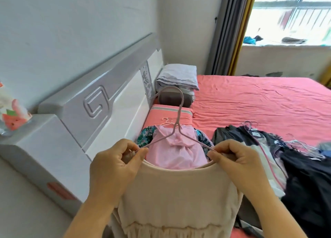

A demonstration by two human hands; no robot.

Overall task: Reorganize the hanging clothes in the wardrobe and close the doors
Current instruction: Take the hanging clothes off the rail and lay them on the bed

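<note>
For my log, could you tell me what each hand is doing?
Left hand: pinches beige top and pink hanger.
Right hand: pinches the same.

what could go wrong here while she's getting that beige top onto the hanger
1. The beige top has a wide neckline, and each hand, left hand and right hand, pinches only a shoulder edge against the thin pink hanger; a shoulder may slip off.
2. The dark clothes pile lies close by with loose wire hangers, so the hanger could snag them.
</note>
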